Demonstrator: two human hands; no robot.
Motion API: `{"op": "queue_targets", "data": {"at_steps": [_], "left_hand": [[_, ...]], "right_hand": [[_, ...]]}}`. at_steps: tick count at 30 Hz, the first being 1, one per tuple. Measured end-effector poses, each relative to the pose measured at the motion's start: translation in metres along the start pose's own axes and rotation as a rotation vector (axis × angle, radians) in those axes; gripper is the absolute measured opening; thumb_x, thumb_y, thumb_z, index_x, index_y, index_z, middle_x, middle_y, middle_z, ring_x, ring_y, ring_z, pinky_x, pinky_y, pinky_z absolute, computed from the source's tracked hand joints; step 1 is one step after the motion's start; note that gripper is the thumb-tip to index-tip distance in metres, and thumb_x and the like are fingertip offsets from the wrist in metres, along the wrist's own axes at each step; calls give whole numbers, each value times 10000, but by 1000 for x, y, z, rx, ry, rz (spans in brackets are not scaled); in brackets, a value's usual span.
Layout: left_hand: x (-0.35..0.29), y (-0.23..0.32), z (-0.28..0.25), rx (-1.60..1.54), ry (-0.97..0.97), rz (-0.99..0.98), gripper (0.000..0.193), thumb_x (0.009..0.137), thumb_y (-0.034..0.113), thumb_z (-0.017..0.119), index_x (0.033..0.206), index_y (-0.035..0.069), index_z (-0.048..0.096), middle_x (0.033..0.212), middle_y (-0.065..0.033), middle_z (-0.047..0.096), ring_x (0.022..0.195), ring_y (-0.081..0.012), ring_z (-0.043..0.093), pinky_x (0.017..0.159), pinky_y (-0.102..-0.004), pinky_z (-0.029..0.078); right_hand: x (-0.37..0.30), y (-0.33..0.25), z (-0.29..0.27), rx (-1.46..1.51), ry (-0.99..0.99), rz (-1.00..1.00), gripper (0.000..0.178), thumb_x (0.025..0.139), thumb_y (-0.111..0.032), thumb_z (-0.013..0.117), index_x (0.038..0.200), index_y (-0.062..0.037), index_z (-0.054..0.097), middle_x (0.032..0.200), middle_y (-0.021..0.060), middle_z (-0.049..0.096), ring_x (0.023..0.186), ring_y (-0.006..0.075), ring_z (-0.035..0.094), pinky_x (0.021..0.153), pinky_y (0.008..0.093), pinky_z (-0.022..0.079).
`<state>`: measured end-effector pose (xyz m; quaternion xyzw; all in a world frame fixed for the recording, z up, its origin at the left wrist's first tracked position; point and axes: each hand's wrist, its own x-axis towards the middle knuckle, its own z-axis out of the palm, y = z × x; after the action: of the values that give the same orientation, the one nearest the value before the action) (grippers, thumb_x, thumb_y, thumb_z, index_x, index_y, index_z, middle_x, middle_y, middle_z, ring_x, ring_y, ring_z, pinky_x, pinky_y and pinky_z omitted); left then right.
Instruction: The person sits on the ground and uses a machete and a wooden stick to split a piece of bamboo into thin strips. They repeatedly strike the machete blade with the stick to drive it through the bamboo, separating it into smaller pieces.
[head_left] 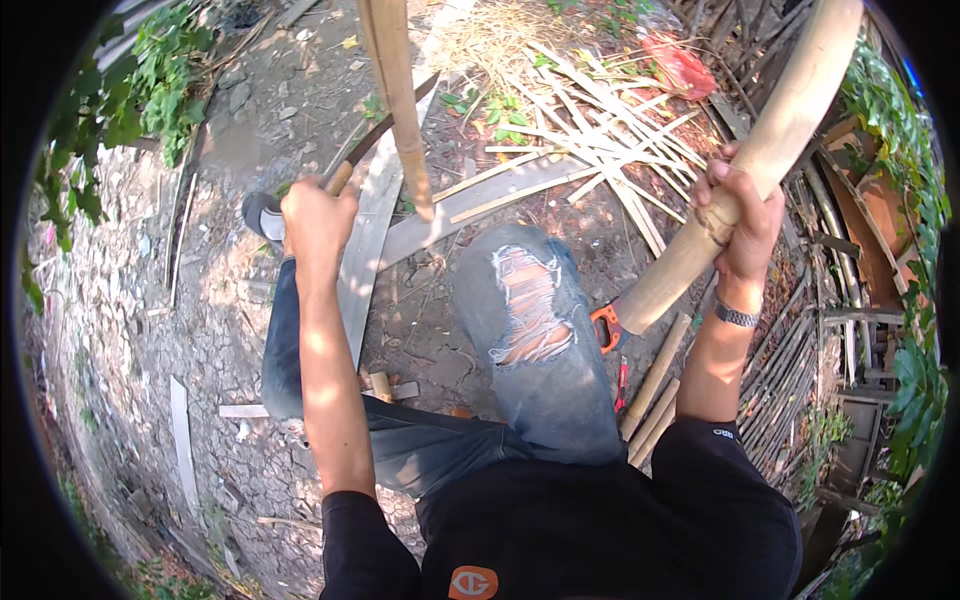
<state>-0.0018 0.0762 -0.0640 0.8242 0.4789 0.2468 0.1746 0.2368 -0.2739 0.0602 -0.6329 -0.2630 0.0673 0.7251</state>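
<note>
My left hand (318,215) is closed round the wooden handle of a machete (370,143), whose long dark blade points up and to the right. Part of that blade is hidden behind an upright length of bamboo (405,120), and I cannot tell whether they touch. My right hand (745,215) wraps round a thick pale bamboo pole (790,110), just by one of its joints. The pole slants from the upper right down toward my bent knee, and its lower end is beside an orange-handled saw (606,328).
Many thin bamboo strips (620,150) lie heaped ahead, near a red plastic bag (678,68). Grey boards (375,220) rest on the dirt. Short bamboo pieces (655,375) and a red cutter-like tool (622,382) lie beside my right leg. Stacked sticks (770,360) line the right.
</note>
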Motion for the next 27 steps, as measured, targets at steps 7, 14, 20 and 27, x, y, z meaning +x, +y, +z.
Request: {"op": "queue_targets", "data": {"at_steps": [7, 14, 20, 27], "left_hand": [[1, -5, 5, -42, 36, -24, 352, 727, 252, 741, 885, -62, 743, 818, -316, 698, 843, -461, 716, 811, -491, 577], [-13, 14, 12, -73, 31, -74, 321, 750, 225, 726, 899, -60, 742, 838, -316, 702, 859, -463, 714, 813, -503, 571], [-40, -12, 121, -251, -1, -231, 297, 804, 239, 697, 900, -40, 727, 846, -315, 698, 877, -485, 693, 809, -520, 553], [-63, -43, 109, -407, 131, -307, 243, 777, 168, 712, 854, -62, 708, 681, -268, 657, 679, -397, 695, 680, -477, 520]], "right_hand": [[34, -70, -52, 279, -5, -386, 192, 933, -109, 611, 1058, -14, 499, 911, 93, 538, 883, 229, 538, 884, 412, 458], [-36, 116, 8, -329, -236, 130, 133, 885, -82, 694, 957, -13, 605, 789, 95, 655, 703, 164, 642, 677, 335, 529], [13, 107, -17, -495, -418, 427, 121, 830, -62, 699, 909, 13, 647, 739, 47, 645, 579, 128, 596, 506, 292, 469], [115, -80, -81, -50, -85, -340, 264, 970, -153, 651, 1126, 30, 542, 959, 120, 610, 870, 196, 592, 806, 346, 498]]}}
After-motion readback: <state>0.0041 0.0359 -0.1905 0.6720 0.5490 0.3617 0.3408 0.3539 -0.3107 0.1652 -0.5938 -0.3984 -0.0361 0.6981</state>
